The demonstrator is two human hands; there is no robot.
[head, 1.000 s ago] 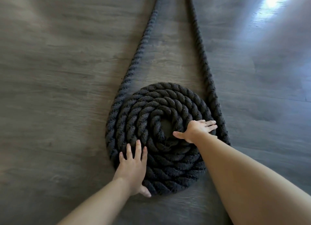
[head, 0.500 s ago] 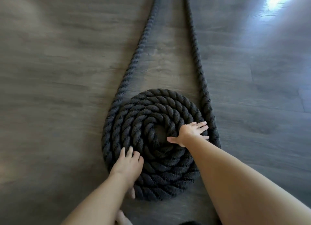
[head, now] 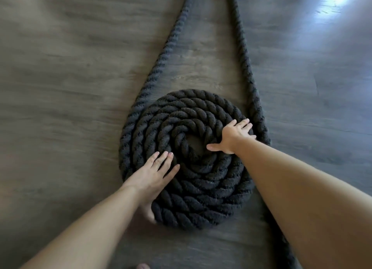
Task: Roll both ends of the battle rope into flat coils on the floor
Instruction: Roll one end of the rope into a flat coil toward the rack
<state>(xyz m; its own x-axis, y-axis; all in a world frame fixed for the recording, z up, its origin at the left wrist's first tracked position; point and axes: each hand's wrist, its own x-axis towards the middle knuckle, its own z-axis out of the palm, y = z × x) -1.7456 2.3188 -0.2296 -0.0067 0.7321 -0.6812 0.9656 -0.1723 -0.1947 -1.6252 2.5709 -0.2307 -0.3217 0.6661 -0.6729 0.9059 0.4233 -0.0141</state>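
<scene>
On the grey wood floor [head: 60,87], in the head view, the black rope [head: 167,47] lies wound in a flat coil [head: 201,188]. The left hand [head: 153,176] presses flat on the coil's near-left side, fingers straight now, not curled as before. The right hand [head: 233,135] rests spread on the right side, holding nothing.

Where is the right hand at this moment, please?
In the head view, the right hand lies flat on the right side of the rope coil, beside its open centre, with the loose rope strand just to its right.
</scene>
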